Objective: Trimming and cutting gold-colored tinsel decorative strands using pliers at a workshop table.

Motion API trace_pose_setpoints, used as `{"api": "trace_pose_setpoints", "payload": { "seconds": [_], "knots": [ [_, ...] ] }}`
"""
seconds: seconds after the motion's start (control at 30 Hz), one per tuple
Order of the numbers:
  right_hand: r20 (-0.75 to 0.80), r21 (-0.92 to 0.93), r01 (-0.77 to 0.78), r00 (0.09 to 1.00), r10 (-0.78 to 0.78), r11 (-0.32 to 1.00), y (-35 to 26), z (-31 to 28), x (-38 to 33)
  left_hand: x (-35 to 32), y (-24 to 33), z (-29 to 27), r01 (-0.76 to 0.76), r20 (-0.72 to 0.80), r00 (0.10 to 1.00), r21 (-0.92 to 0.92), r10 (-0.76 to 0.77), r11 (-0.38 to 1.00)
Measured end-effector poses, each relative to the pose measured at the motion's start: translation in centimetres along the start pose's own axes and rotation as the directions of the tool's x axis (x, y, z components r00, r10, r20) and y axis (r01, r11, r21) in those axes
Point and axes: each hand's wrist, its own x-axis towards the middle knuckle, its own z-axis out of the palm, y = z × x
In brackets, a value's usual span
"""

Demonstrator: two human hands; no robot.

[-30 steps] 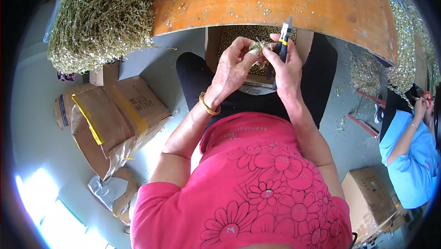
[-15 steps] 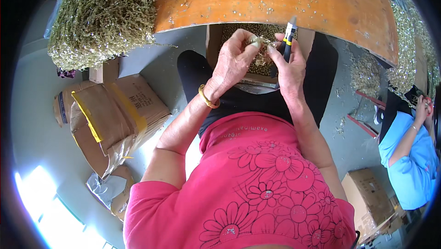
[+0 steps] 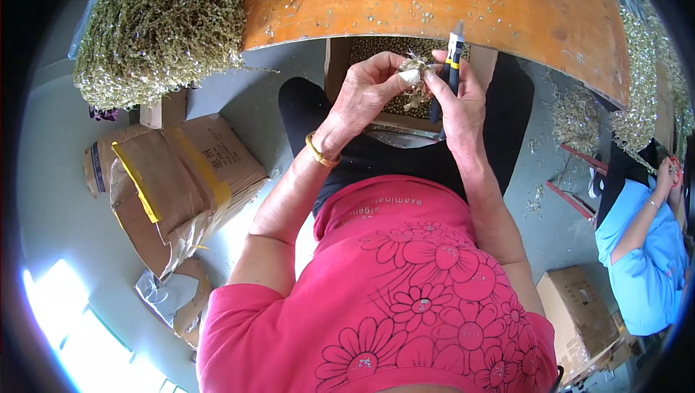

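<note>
A small tangle of gold glittery strand (image 3: 418, 96) hangs between my two hands. My left hand (image 3: 373, 92) pinches it between thumb and fingers. My right hand (image 3: 462, 99) has its thumb at the same tangle and also keeps a pair of pliers (image 3: 455, 56) with black and yellow handles in its grip, jaws pointing up and away. Below my hands, over my lap, sits an open cardboard box (image 3: 337, 60) filled with small gold beads (image 3: 369, 47). The fingertips are partly hidden by the tangle.
An orange wooden table (image 3: 434, 2) with scattered glitter lies ahead. A thick heap of gold tinsel strands (image 3: 166, 31) hangs off its left side. Cardboard boxes (image 3: 192, 168) stand on the floor at left. On the right, a person in a blue shirt (image 3: 641, 248) works with red-handled scissors.
My left hand has shifted slightly lower, its thumb now closer to my right thumb. The gold tangle is bunched tighter between them. The pliers stay in my right hand.
</note>
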Motion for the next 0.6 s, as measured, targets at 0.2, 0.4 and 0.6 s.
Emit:
{"api": "trace_pose_setpoints", "payload": {
  "seconds": [0.2, 0.4, 0.6],
  "knots": [
    [-0.007, -0.053, 0.074, 0.997, -0.075, 0.996, 0.4, 0.0, -0.1, 0.3, -0.6, 0.3, -0.004, -0.039, 0.999, 0.093, 0.008, 0.996],
    [-0.042, -0.040, 0.038, 0.998, -0.039, 0.998, 0.5, -0.2, 0.0, 0.2, -1.1, 0.6, 0.030, -0.037, 0.999, 0.095, -0.027, 0.995],
    [-0.036, -0.041, 0.004, 0.999, -0.006, 0.999, 0.2, 0.2, -0.4, 0.0, -1.1, 0.5, 0.042, -0.041, 0.998, -0.008, -0.042, 0.999]
  ]
}}
